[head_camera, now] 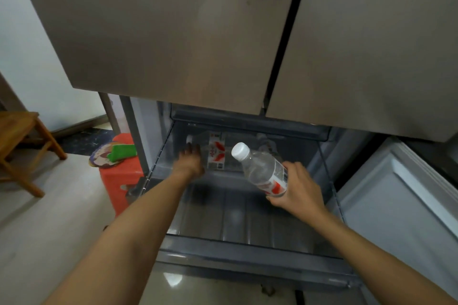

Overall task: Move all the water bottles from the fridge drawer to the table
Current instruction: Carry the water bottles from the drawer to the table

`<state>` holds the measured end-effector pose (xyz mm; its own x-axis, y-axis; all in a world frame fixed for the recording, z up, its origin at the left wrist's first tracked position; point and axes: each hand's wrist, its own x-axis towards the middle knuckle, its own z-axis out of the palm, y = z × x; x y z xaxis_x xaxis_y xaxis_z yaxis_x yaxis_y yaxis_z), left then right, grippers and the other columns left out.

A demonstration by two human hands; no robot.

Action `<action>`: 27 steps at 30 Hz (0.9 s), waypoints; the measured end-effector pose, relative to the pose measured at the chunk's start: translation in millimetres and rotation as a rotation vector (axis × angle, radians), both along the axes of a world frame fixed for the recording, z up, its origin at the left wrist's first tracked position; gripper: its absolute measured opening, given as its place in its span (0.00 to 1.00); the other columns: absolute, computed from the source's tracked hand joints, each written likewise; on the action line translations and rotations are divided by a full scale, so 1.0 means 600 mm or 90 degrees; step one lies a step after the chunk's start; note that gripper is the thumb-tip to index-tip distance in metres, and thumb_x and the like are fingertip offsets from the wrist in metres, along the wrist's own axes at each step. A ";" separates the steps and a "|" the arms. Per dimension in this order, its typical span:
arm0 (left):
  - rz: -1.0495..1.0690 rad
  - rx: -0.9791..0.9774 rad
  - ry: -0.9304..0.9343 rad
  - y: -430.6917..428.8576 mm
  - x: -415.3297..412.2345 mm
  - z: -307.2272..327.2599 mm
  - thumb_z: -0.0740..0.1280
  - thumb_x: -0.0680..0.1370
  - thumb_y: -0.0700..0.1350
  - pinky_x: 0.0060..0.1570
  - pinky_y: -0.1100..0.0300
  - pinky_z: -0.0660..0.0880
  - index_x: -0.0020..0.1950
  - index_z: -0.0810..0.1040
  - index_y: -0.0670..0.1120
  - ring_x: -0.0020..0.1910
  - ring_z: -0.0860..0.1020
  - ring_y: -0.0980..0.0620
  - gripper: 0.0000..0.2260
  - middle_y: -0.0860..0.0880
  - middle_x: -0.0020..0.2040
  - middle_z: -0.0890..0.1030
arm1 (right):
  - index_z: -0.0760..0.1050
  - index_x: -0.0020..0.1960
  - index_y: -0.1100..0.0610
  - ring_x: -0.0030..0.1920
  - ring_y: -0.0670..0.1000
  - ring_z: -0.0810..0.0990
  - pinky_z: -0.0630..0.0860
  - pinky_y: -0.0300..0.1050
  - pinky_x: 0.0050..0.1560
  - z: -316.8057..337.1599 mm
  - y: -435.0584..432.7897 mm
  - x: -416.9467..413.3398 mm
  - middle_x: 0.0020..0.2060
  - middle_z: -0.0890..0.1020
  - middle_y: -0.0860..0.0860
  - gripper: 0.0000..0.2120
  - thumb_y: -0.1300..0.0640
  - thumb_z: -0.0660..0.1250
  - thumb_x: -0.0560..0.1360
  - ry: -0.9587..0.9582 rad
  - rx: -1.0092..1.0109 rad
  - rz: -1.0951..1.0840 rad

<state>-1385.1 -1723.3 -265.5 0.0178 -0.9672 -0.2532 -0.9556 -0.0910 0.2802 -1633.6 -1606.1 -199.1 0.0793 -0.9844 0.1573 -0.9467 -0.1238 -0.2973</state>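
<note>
the right hand is gripping a water bottle low down, so it could be tipping loose; the left hand, blurred, grip unclear, is reaching a lying bottle mid-frame.

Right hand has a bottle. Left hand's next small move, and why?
Probably close the left hand round the clear plastic bottle with the red-and-white label lying at the back of the grey fridge drawer and lift it. That hand is at the bottle, blurred, fingers apparently straight, while the right hand holds another white-capped bottle.
</note>
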 end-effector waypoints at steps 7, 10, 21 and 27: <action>-0.020 0.027 -0.035 -0.035 0.006 -0.014 0.62 0.74 0.39 0.68 0.46 0.62 0.73 0.54 0.42 0.70 0.61 0.39 0.30 0.39 0.73 0.60 | 0.68 0.62 0.58 0.53 0.53 0.74 0.67 0.41 0.44 -0.012 0.027 -0.007 0.53 0.74 0.53 0.36 0.50 0.78 0.59 -0.086 -0.042 -0.028; -0.049 0.032 -0.097 -0.010 0.009 -0.018 0.62 0.74 0.40 0.67 0.49 0.63 0.70 0.59 0.40 0.68 0.64 0.38 0.25 0.36 0.69 0.62 | 0.70 0.60 0.58 0.51 0.54 0.75 0.66 0.41 0.43 -0.014 0.028 -0.006 0.52 0.75 0.53 0.35 0.51 0.79 0.58 -0.104 -0.053 -0.024; -0.084 0.065 -0.008 0.091 0.002 0.059 0.66 0.75 0.42 0.59 0.57 0.68 0.62 0.72 0.38 0.61 0.73 0.43 0.17 0.39 0.62 0.75 | 0.71 0.58 0.62 0.48 0.55 0.76 0.67 0.42 0.41 -0.020 0.026 -0.010 0.49 0.76 0.56 0.34 0.52 0.80 0.56 -0.117 -0.097 0.010; -0.147 -0.126 -0.005 0.152 0.003 0.181 0.66 0.75 0.45 0.55 0.57 0.69 0.60 0.71 0.40 0.58 0.74 0.45 0.15 0.42 0.59 0.76 | 0.72 0.57 0.62 0.48 0.55 0.76 0.69 0.43 0.42 -0.018 0.026 -0.011 0.50 0.75 0.56 0.35 0.53 0.80 0.55 -0.177 -0.110 0.003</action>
